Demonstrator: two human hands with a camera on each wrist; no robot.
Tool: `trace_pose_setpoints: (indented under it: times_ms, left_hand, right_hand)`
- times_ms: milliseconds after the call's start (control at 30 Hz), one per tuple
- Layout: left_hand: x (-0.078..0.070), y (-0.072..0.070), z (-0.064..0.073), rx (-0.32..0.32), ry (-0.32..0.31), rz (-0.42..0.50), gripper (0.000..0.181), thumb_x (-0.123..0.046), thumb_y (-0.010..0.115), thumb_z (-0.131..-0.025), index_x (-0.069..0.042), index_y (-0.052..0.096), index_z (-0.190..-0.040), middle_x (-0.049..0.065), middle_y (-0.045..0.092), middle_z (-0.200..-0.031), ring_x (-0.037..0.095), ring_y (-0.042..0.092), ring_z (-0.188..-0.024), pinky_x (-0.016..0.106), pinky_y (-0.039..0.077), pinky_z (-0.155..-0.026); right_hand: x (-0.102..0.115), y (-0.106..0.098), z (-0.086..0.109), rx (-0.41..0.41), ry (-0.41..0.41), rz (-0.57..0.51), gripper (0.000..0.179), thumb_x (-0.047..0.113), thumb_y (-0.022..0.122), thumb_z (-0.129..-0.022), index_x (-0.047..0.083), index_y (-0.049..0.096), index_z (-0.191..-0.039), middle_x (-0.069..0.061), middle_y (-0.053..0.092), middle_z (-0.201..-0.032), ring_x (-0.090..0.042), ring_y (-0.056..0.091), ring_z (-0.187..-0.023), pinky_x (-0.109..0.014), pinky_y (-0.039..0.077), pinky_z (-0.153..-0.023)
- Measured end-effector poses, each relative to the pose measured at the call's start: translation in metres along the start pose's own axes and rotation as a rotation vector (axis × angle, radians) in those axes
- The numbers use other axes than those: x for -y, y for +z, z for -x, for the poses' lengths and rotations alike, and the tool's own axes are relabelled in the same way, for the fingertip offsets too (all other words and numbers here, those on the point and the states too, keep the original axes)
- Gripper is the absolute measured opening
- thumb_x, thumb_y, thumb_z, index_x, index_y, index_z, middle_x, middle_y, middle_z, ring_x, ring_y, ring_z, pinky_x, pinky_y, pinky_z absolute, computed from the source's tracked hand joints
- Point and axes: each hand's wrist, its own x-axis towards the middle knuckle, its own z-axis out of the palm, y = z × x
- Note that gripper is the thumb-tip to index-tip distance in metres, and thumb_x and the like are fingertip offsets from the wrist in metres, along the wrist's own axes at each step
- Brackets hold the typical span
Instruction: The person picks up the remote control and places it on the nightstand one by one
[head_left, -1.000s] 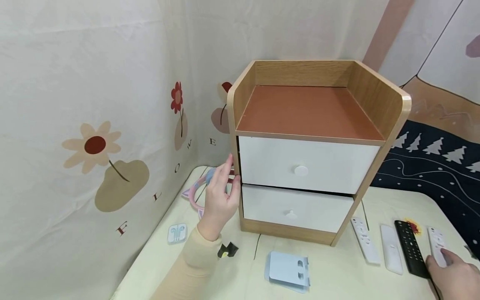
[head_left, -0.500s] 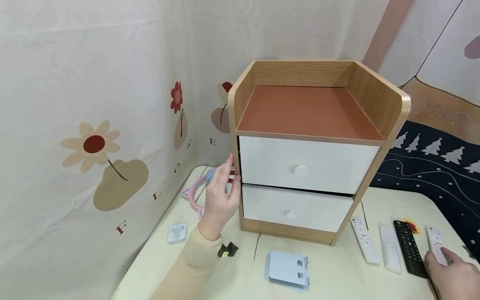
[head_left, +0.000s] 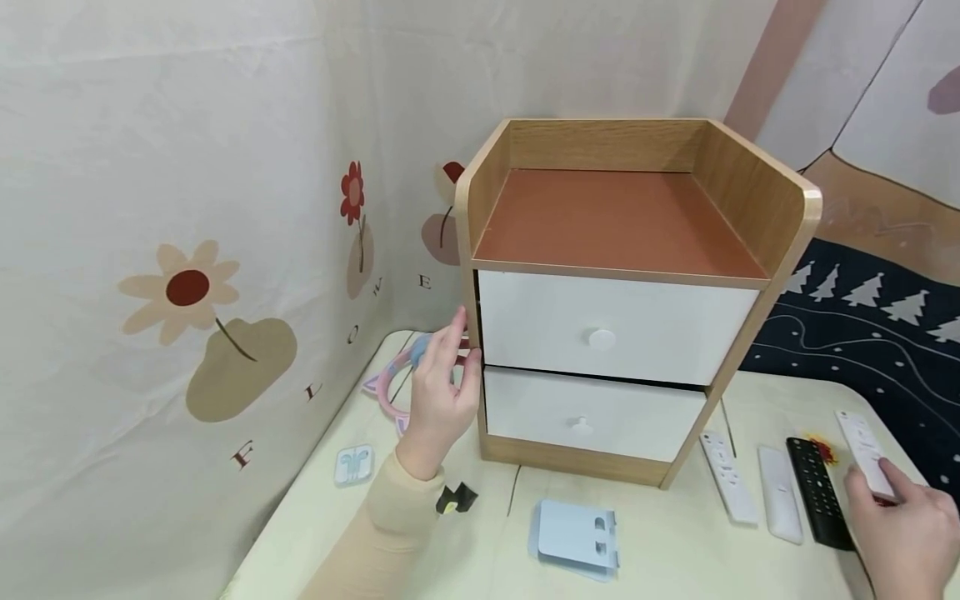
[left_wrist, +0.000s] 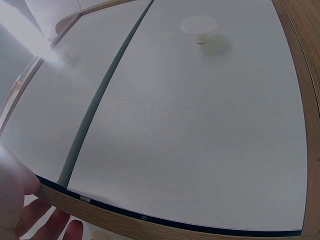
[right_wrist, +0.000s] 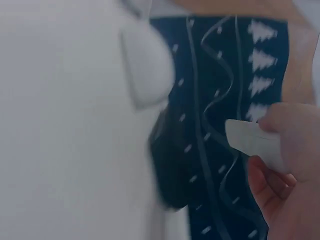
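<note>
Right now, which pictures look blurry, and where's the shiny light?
Head view: mostly sharp, evenly lit. Left wrist view: white glare at upper left; the round white knob throws a soft shadow on the flat white drawer front. Right wrist view: dim, the long black remote smeared, the slim white remote in the right hand crisper.

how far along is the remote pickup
Done: the right hand grips a white remote. In hand: holding it, seemingly raised above the table, while the left hand touches the cabinet. Left, probably: setting it down, since it isn't released yet.
</note>
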Motion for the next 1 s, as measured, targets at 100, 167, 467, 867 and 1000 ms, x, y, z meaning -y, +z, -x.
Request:
trace_pose_setpoints:
  times_ms: [100, 167, 467, 867, 1000]
  left_hand:
    - [0.000, 0.000, 0.000, 0.005, -0.002, -0.002, 0.064, 0.009, 0.067, -0.100, 0.005, 0.049, -0.161, 0.027, 0.069, -0.132, 0.033, 0.072, -0.103, 0.033, 0.069, -0.081]
    - [0.000, -0.001, 0.000, 0.007, -0.009, -0.002, 0.064, 0.009, 0.067, -0.100, 0.004, 0.049, -0.162, 0.026, 0.069, -0.132, 0.033, 0.071, -0.103, 0.032, 0.069, -0.082]
    - [-0.001, 0.000, -0.001, 0.001, -0.025, 0.015, 0.063, 0.007, 0.066, -0.101, 0.005, 0.049, -0.161, 0.025, 0.070, -0.131, 0.033, 0.072, -0.105, 0.030, 0.069, -0.083]
    - [-0.004, 0.003, -0.001, -0.009, -0.021, 0.011, 0.063, 0.009, 0.066, -0.099, 0.005, 0.050, -0.160, 0.027, 0.070, -0.131, 0.035, 0.072, -0.104, 0.032, 0.069, -0.081]
    - [-0.004, 0.006, 0.000, -0.007, -0.023, 0.009, 0.064, 0.008, 0.067, -0.099, 0.005, 0.050, -0.160, 0.027, 0.070, -0.132, 0.034, 0.073, -0.101, 0.030, 0.069, -0.081]
  right_hand:
    - [0.016, -0.012, 0.005, -0.050, -0.047, -0.078, 0.061, 0.027, 0.053, -0.105, -0.003, 0.053, -0.157, -0.042, 0.048, -0.142, -0.055, 0.045, -0.130, -0.048, 0.043, -0.093]
    - [0.028, -0.020, 0.008, -0.070, -0.056, -0.132, 0.059, 0.028, 0.056, -0.105, 0.001, 0.056, -0.157, -0.037, 0.050, -0.137, -0.032, 0.056, -0.116, -0.026, 0.039, -0.079]
    - [0.094, -0.056, 0.014, -0.172, -0.205, -0.361, 0.051, 0.025, 0.068, -0.103, 0.008, 0.066, -0.151, 0.037, 0.028, -0.110, 0.024, 0.033, -0.090, 0.012, 0.028, -0.073]
    - [0.196, -0.117, 0.035, -0.319, -0.302, -0.545, 0.048, 0.036, 0.067, -0.107, 0.038, 0.062, -0.154, 0.007, 0.056, -0.161, 0.002, 0.056, -0.127, -0.017, 0.046, -0.123]
    - [0.220, -0.128, 0.048, -0.373, -0.426, -0.727, 0.048, 0.026, 0.069, -0.105, 0.023, 0.066, -0.152, 0.006, 0.058, -0.157, -0.006, 0.059, -0.132, -0.021, 0.047, -0.125]
